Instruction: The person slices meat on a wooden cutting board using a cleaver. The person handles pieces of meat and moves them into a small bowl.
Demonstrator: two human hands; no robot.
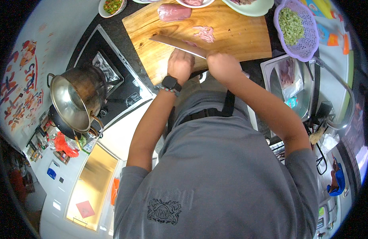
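My right hand [223, 66] is closed around the handle of a broad kitchen knife [178, 43]. Its blade points left across a wooden cutting board [243, 37]. My left hand [180, 64], with a black watch [171, 83] and beads at the wrist, rests curled at the board's near edge. Its fingertips go out of sight beneath the blade, so what they hold or press is hidden. Just beyond the blade lies a small heap of thin raw meat strips [205, 33]. A bit of pink meat [190, 43] shows along the blade. Farther back sits a larger raw meat piece [174, 12].
Past the board stand a bowl of chopped peppers [112, 6], a bowl of meat [194, 2] and a pale green plate [249, 10]. On the right, a purple colander [310, 33] with diced green vegetable adjoins a sink [308, 98] and faucet [348, 86]. A metal pot [86, 83] stands left.
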